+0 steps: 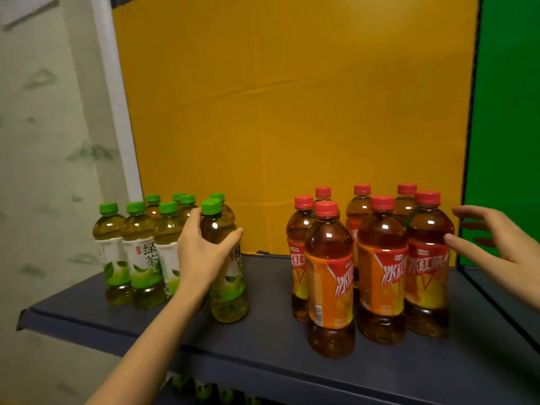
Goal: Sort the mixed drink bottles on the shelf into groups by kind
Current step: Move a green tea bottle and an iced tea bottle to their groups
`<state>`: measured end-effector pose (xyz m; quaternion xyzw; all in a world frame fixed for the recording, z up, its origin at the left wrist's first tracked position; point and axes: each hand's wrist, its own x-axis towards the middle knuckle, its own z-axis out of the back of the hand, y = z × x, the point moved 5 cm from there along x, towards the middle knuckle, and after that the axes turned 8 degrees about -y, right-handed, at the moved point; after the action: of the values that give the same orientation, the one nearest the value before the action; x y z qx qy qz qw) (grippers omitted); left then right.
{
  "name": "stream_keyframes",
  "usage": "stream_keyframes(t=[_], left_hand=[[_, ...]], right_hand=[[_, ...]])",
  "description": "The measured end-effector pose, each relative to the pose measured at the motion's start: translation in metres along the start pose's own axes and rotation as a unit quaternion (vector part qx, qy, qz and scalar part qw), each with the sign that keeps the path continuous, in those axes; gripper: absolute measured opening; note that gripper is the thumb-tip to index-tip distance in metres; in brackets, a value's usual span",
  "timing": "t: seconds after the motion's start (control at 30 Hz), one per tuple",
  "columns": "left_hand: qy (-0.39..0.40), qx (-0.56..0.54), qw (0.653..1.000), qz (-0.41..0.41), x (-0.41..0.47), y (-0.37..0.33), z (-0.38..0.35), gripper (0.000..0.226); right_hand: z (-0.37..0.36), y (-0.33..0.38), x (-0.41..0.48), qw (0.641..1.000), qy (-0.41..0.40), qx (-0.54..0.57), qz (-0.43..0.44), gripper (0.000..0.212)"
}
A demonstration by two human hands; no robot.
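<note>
Several green-capped green tea bottles (pixel 140 252) stand grouped at the left of the dark shelf (pixel 263 340). My left hand (pixel 204 252) grips the shoulder of the frontmost green tea bottle (pixel 229 290), which stands on the shelf at the group's right edge. Several red-capped iced red tea bottles (pixel 330 276) stand grouped at the right. My right hand (pixel 496 247) hovers with spread fingers just right of the rightmost red tea bottle (pixel 428 258), its thumb close to the bottle's side; contact is unclear.
An orange backboard (pixel 292 112) closes the shelf behind the bottles and a green panel (pixel 505 112) stands at the right. A gap of bare shelf separates the two groups. More green caps show on a lower shelf (pixel 204 390). A wall lies at the left.
</note>
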<state>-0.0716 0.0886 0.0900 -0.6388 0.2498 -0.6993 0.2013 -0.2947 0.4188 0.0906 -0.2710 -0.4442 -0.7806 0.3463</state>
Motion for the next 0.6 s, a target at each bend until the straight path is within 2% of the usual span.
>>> stream_keyframes(t=[0.13, 0.23, 0.3, 0.4, 0.6], left_hand=[[0.0, 0.007, 1.0, -0.016, 0.004, 0.01, -0.009, 0.042], [0.003, 0.009, 1.0, -0.007, 0.007, 0.019, -0.014, 0.044], [0.009, 0.02, 1.0, 0.009, 0.009, 0.026, -0.018, 0.056], [0.022, 0.054, 0.998, 0.008, 0.007, 0.029, -0.023, 0.074], [0.044, 0.086, 0.994, -0.059, 0.001, 0.022, -0.023, 0.086]], right_hand=[[0.004, 0.006, -0.013, 1.0, 0.009, -0.018, -0.012, 0.099], [0.005, 0.013, -0.022, 0.999, 0.009, -0.022, -0.028, 0.062], [0.005, 0.016, -0.028, 0.999, 0.009, -0.029, -0.029, 0.045], [0.005, 0.018, -0.037, 0.998, 0.014, -0.048, -0.034, 0.038], [0.014, 0.016, -0.057, 0.995, -0.002, -0.082, -0.063, 0.035]])
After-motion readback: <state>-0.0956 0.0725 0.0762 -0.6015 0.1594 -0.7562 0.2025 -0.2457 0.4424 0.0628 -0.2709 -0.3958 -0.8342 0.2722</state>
